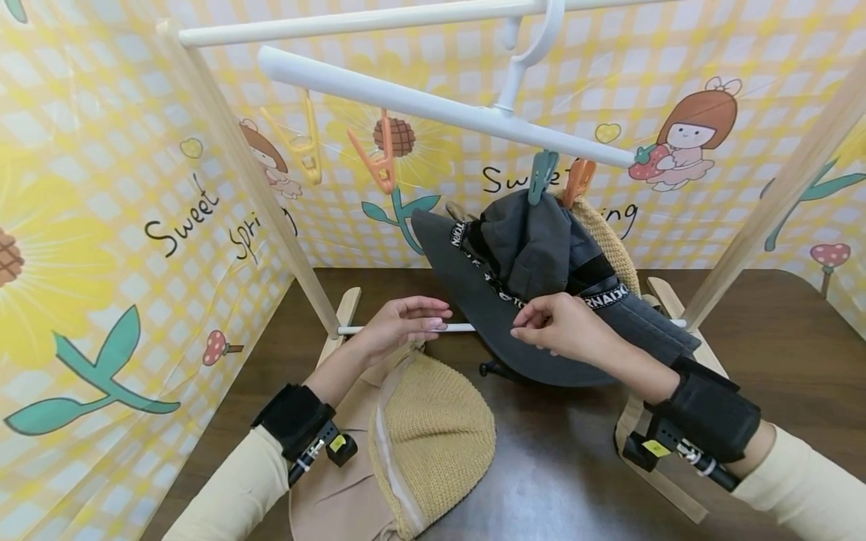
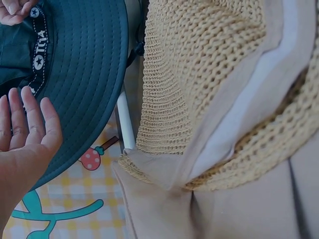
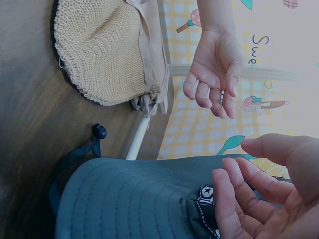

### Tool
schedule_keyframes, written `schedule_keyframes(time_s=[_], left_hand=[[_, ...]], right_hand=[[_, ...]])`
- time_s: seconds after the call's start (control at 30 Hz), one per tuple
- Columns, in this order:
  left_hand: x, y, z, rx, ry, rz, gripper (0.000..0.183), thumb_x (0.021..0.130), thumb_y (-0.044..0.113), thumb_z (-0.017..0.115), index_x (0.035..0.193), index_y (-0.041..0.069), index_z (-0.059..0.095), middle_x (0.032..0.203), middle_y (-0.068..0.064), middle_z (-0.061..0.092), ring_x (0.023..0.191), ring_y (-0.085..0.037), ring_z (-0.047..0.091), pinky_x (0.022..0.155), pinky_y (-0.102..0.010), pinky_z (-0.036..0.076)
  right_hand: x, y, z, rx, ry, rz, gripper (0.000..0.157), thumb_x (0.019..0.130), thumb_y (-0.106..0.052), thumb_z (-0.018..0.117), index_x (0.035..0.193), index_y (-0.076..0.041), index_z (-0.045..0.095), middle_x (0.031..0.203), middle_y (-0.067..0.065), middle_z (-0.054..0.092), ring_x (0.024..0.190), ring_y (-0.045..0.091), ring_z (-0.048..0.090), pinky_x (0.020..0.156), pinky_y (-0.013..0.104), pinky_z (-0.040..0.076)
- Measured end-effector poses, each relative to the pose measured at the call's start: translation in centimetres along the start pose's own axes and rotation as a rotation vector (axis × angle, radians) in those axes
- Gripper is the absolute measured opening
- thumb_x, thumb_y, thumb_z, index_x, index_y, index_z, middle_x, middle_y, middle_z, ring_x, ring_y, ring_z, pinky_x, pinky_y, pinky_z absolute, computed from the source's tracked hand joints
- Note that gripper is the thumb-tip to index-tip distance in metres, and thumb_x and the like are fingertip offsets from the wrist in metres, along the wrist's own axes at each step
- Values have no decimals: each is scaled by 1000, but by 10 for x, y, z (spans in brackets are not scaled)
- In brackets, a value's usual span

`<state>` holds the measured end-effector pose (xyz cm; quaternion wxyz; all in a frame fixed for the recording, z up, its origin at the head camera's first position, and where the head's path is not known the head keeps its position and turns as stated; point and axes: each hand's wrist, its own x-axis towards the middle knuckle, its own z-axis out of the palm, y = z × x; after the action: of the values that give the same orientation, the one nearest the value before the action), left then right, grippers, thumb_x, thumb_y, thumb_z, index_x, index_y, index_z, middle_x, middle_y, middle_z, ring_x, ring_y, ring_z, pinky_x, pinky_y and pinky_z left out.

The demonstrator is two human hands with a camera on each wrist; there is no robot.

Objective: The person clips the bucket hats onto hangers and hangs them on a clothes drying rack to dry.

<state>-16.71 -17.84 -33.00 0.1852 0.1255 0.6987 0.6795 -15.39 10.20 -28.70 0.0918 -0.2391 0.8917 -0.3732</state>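
A dark grey bucket hat (image 1: 534, 248) with a black lettered band hangs by its crown from a teal clothespin (image 1: 543, 177) on the white hanger (image 1: 440, 105). My right hand (image 1: 564, 327) is in front of its brim, fingers loosely bent and holding nothing. To the left of the brim my left hand (image 1: 406, 323) is held out in the air with relaxed fingers and nothing in them. Below it lies a straw-coloured knitted hat (image 1: 440, 428) with a beige brim (image 1: 338, 458), its crown toward the right. The left wrist view shows this knitted crown (image 2: 199, 74) close up.
An orange clothespin (image 1: 579, 180) holds another woven hat (image 1: 605, 233) behind the grey one. Yellow (image 1: 307, 143) and orange clips (image 1: 384, 158) hang at the hanger's left. The wooden rack's posts (image 1: 250, 180) flank the work, with a white bar (image 1: 460, 327) low across the brown table (image 1: 555, 466).
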Motion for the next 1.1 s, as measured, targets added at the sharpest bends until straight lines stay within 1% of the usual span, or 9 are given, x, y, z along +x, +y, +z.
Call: schedule_keyframes(time_s=[0.07,0.2,0.27,0.3,0.47,0.7,0.77,0.93,1.1], left_hand=[[-1,-1,0,-5,-1,-5,38,92,-4,51,128,-12,43,107,1,64,96,-10,63,85,-25,54],[-2,-2,1,-7,-5,-7,38,92,-5,49,129,-13,42,122,-19,58,96,-10,63,86,-26,54],[-2,-3,1,-10,-6,-6,38,92,-5,49,128,-12,42,126,-24,55,95,-10,63,85,-26,54],[-3,-3,1,-12,-8,-5,37,92,-5,49,128,-13,42,125,-24,55,95,-9,63,85,-26,53],[-4,-4,3,-2,-14,-8,37,92,-5,50,128,-13,42,112,-4,63,94,-9,63,87,-26,54],[-5,-7,5,18,-21,-33,38,92,-4,50,129,-12,42,129,-28,51,98,-12,62,86,-24,53],[-5,-8,5,13,-22,-36,37,92,-4,50,128,-11,43,127,-25,53,98,-13,62,86,-25,53],[-6,-11,7,19,-20,-38,36,92,-4,51,127,-10,46,114,-8,61,97,-12,63,85,-24,54],[-9,-12,9,27,-36,-36,36,92,-5,52,126,-12,46,119,-17,59,98,-13,62,90,-31,53]], right_hand=[[0,1,1,5,-1,0,11,86,-16,66,87,-5,67,65,2,58,54,14,53,48,26,49],[-1,2,4,12,-5,6,11,86,-16,66,88,-5,68,66,2,58,55,14,54,48,26,49],[-1,2,5,12,-5,9,11,86,-16,66,88,-5,68,66,2,59,56,16,55,48,26,49],[-1,3,5,12,-5,12,11,86,-16,66,88,-6,68,66,2,59,56,17,55,48,26,49],[-2,4,8,17,-6,13,11,86,-17,66,89,-6,67,66,2,58,56,16,55,48,26,49],[-3,7,13,28,-20,-2,9,85,-14,66,88,-5,67,64,1,57,54,14,53,47,25,49],[-2,8,15,34,-24,-3,9,85,-14,66,88,-5,67,64,2,57,54,13,53,47,25,49],[-1,10,18,45,-36,-3,9,85,-13,66,88,-5,68,64,1,57,53,11,52,47,25,49],[0,11,22,58,-40,3,9,85,-13,66,88,-5,68,64,1,58,53,10,52,47,25,50]])
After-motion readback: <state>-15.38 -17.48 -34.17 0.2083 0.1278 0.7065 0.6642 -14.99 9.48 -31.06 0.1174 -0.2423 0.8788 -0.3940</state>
